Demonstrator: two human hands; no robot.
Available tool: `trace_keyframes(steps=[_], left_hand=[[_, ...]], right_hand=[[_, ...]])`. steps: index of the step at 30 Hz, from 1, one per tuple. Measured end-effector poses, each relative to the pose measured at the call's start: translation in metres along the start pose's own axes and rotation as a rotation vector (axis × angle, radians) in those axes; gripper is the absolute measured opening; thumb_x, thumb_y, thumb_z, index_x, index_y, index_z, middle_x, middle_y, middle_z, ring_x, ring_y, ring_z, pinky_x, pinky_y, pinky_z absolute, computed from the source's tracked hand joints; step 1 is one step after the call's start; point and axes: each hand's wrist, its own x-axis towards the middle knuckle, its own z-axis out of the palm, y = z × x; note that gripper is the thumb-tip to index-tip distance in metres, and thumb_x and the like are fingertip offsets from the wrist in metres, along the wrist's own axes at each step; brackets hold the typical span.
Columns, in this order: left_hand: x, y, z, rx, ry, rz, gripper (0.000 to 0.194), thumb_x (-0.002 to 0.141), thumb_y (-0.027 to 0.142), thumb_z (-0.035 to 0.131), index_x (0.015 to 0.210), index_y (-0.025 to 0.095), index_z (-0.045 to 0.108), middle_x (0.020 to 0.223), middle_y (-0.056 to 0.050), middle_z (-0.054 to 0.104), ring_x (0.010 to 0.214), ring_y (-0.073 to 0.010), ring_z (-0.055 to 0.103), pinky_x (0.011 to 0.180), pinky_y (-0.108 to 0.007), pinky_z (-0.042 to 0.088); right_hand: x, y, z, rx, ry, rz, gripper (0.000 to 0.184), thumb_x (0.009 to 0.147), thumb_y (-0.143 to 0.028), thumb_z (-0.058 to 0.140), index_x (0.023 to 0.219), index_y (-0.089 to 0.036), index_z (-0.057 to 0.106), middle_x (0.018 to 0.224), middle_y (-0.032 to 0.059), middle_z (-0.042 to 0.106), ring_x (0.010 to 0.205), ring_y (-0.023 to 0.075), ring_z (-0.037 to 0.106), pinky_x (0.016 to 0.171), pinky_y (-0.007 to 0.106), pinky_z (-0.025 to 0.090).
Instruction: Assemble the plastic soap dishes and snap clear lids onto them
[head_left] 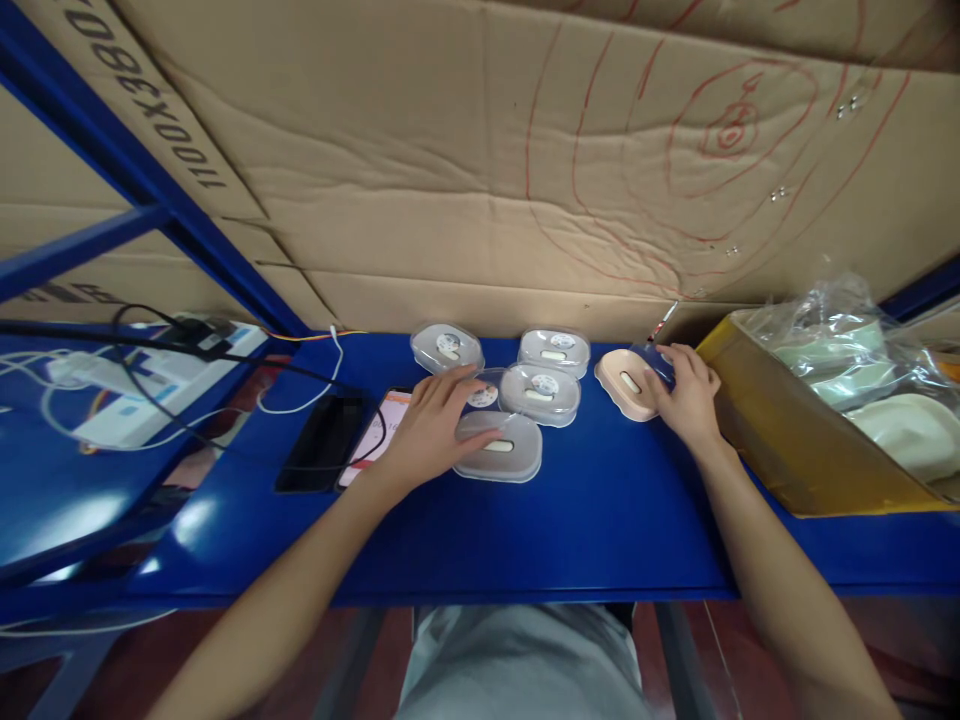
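My left hand (431,428) reaches over the near-left oval boxes, thumb and fingers apart. Its thumb lies over a grey oval box (517,460) with a pale central bar. By its fingertips is a clear lid with a round sticker (482,397), partly covered by the hand. My right hand (686,392) curls around a see-through piece, seemingly a clear plastic lid (660,368), beside a peach oval dish (619,370). The thumb is at the dish's right edge. More clear-lidded oval boxes stand between the hands: one centre (551,405), one behind it (555,345), one back left (431,345).
To the right, a yellow-brown box (750,430) holds plastic-wrapped pale green and cream dishes. A lit phone (379,435), a black flat object (315,450) and a power strip (165,390) with cables are on the left. Cardboard (412,200) walls the back of the blue table (600,540).
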Motion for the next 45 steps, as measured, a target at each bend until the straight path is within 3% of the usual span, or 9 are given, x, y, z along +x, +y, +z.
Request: trace_keyframes(steps=[6, 12, 16, 20, 24, 29, 35, 40, 45], left_hand=[[-0.003, -0.001, 0.013, 0.011, -0.071, -0.023, 0.051, 0.102, 0.046, 0.076, 0.143, 0.021, 0.059, 0.163, -0.021, 0.054, 0.151, -0.0392, 0.053, 0.123, -0.061, 0.044], [-0.003, 0.006, 0.011, 0.071, -0.088, -0.005, 0.051, 0.112, 0.038, 0.058, 0.162, 0.025, 0.051, 0.178, -0.02, 0.03, 0.165, -0.0438, 0.029, 0.127, -0.069, 0.033], [-0.005, 0.015, -0.001, 0.059, -0.065, 0.111, 0.033, 0.112, 0.038, 0.059, 0.137, 0.02, 0.07, 0.152, -0.021, 0.059, 0.141, -0.0389, 0.057, 0.114, -0.058, 0.047], [-0.012, 0.029, -0.01, 0.04, -0.229, 0.339, 0.026, 0.108, 0.045, 0.067, 0.112, 0.02, 0.076, 0.111, -0.01, 0.075, 0.104, -0.0275, 0.07, 0.1, -0.044, 0.053], [-0.017, 0.035, -0.006, 0.095, -0.323, 0.393, 0.032, 0.102, 0.044, 0.078, 0.124, 0.02, 0.074, 0.122, -0.011, 0.077, 0.115, -0.0303, 0.072, 0.108, -0.046, 0.051], [-0.015, 0.034, -0.004, 0.058, -0.343, 0.342, 0.02, 0.112, 0.03, 0.063, 0.127, 0.02, 0.071, 0.125, -0.008, 0.079, 0.116, -0.0267, 0.074, 0.11, -0.044, 0.051], [-0.012, 0.038, -0.002, -0.011, -0.32, 0.313, 0.024, 0.117, 0.03, 0.051, 0.129, 0.019, 0.068, 0.125, -0.009, 0.079, 0.115, -0.0257, 0.073, 0.109, -0.044, 0.05], [-0.012, 0.039, -0.005, -0.092, -0.185, 0.288, 0.025, 0.118, 0.03, 0.048, 0.131, 0.019, 0.066, 0.127, -0.01, 0.078, 0.12, -0.0256, 0.072, 0.107, -0.042, 0.05], [-0.01, 0.034, -0.007, -0.062, -0.001, 0.247, 0.025, 0.117, 0.03, 0.05, 0.133, 0.019, 0.065, 0.129, -0.012, 0.078, 0.121, -0.0266, 0.071, 0.108, -0.044, 0.047]], right_hand=[[-0.009, -0.025, -0.001, -0.192, -0.09, -0.181, 0.039, 0.111, -0.039, 0.043, 0.118, -0.023, 0.078, 0.131, 0.0152, 0.077, 0.125, 0.0355, 0.065, 0.109, 0.058, 0.035], [-0.025, -0.043, 0.013, -0.235, -0.22, -0.276, 0.042, 0.108, -0.041, 0.053, 0.14, -0.018, 0.069, 0.138, 0.0191, 0.076, 0.129, 0.0414, 0.062, 0.115, 0.067, 0.026], [-0.027, -0.042, 0.014, -0.251, -0.235, -0.269, 0.041, 0.108, -0.032, 0.048, 0.141, -0.018, 0.068, 0.14, 0.0197, 0.075, 0.121, 0.0404, 0.067, 0.115, 0.069, 0.025], [-0.026, -0.042, 0.011, -0.244, -0.226, -0.246, 0.043, 0.109, -0.032, 0.042, 0.141, -0.017, 0.067, 0.138, 0.0199, 0.077, 0.118, 0.0401, 0.07, 0.113, 0.068, 0.028], [-0.024, -0.044, 0.009, -0.206, -0.194, -0.213, 0.045, 0.113, -0.035, 0.036, 0.141, -0.019, 0.067, 0.134, 0.0191, 0.079, 0.117, 0.0367, 0.071, 0.113, 0.063, 0.03], [-0.02, -0.045, 0.005, -0.155, -0.151, -0.172, 0.046, 0.116, -0.04, 0.032, 0.137, -0.019, 0.067, 0.128, 0.0188, 0.081, 0.107, 0.0336, 0.075, 0.111, 0.058, 0.032], [-0.022, -0.044, 0.008, -0.122, -0.175, -0.189, 0.044, 0.115, -0.044, 0.036, 0.136, -0.019, 0.066, 0.126, 0.0175, 0.082, 0.103, 0.0331, 0.075, 0.104, 0.052, 0.036], [-0.023, -0.042, 0.014, -0.12, -0.208, -0.229, 0.038, 0.113, -0.037, 0.042, 0.136, -0.019, 0.067, 0.123, 0.0167, 0.083, 0.105, 0.034, 0.076, 0.101, 0.051, 0.039], [-0.021, -0.06, 0.005, -0.126, -0.148, -0.278, 0.039, 0.113, -0.029, 0.041, 0.143, -0.019, 0.065, 0.147, 0.0203, 0.071, 0.139, 0.0362, 0.064, 0.118, 0.06, 0.033]])
